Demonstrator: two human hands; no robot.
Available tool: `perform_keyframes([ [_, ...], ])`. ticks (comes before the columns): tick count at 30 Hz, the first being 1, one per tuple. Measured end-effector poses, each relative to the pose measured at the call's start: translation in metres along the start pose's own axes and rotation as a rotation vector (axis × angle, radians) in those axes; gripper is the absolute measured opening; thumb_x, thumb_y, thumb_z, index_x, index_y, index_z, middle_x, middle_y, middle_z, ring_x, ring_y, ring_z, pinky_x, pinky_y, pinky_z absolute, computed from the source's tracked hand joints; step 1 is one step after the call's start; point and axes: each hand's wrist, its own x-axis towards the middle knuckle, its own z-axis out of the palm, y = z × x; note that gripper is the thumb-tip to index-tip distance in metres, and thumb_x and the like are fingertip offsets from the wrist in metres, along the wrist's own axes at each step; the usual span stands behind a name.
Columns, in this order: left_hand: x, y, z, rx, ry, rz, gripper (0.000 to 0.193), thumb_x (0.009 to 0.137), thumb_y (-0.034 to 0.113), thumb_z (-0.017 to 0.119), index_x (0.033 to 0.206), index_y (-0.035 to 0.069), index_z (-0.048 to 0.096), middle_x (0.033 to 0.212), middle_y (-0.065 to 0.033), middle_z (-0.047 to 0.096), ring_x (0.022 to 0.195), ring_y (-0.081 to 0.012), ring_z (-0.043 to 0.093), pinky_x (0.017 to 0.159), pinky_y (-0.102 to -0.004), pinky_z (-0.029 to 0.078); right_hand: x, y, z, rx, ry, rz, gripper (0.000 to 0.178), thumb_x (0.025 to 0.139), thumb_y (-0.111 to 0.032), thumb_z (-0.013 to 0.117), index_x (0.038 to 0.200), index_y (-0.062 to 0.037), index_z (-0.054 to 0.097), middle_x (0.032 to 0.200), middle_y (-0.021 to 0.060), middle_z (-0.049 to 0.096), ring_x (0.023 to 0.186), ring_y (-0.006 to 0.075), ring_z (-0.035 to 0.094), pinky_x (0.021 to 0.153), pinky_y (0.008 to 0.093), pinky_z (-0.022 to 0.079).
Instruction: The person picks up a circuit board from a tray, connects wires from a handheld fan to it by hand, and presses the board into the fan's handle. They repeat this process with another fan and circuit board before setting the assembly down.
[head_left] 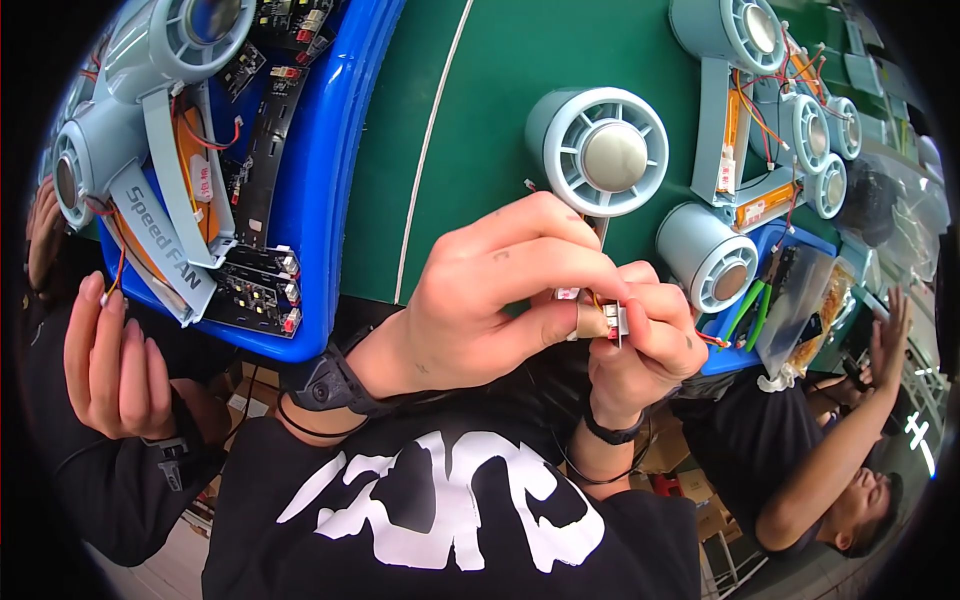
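Observation:
Both of my hands meet at the middle, over the table's near edge. My left hand (pixel 490 300) is closed in a pinch, its thumb wrapped in tan tape, on a small wire connector whose thin wires show between the fingers. My right hand (pixel 650 350) closes around a small circuit board (pixel 621 324) with white and red sockets, held edge-on against the left thumb. Fingers hide most of the board. Red and orange wires come out beside the right hand. Just beyond lies a light blue handheld fan (pixel 613 157) with a silver hub, its lower part behind my hands.
At left, a blue tray (pixel 350 130) holds black circuit boards and light blue fans with open handles. More fans (pixel 748 120) lie at right, near a blue bin (pixel 740 340) with green-handled cutters (pixel 757 312). Co-workers' hands (pixel 112 365) are at both sides.

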Motion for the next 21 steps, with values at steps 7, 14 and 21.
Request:
perform_keyframes([
  [7, -0.001, 0.011, -0.002, -0.008, -0.022, 0.054, 0.033, 0.077, 0.015, 0.084, 0.104, 0.001, 0.073, 0.096, -0.0113, 0.066, 0.081, -0.0185, 0.06, 0.068, -0.0294, 0.049, -0.002, -0.014, 0.008, -0.054, 0.078, 0.027, 0.038, 0.074, 0.01, 0.079, 0.109, 0.0014, 0.07, 0.103, 0.016, 0.069, 0.088, 0.0292, 0.068, 0.073, 0.0366, 0.056],
  [14, -0.012, 0.065, 0.01, 0.53, 0.258, -0.287, 0.04, 0.079, 0.007, 0.081, 0.114, -0.003, 0.067, 0.097, -0.0124, 0.065, 0.076, -0.0189, 0.063, 0.065, -0.0301, 0.051, -0.004, -0.045, 0.031, 0.249, 0.447, 0.24, 0.032, 0.091, 0.002, 0.068, 0.122, 0.0037, 0.06, 0.108, 0.013, 0.066, 0.096, 0.0216, 0.066, 0.078, 0.0348, 0.056],
  [21, -0.002, 0.081, 0.025, -0.013, 0.385, -0.525, 0.026, 0.083, -0.002, 0.073, 0.108, -0.005, 0.066, 0.1, -0.013, 0.069, 0.075, -0.0154, 0.064, 0.066, -0.0275, 0.051, -0.009, -0.067, 0.037, 0.245, 0.405, 0.291, 0.032, 0.099, -0.012, 0.063, 0.126, 0.0019, 0.054, 0.109, 0.0102, 0.061, 0.092, 0.0173, 0.061, 0.08, 0.0306, 0.05],
])
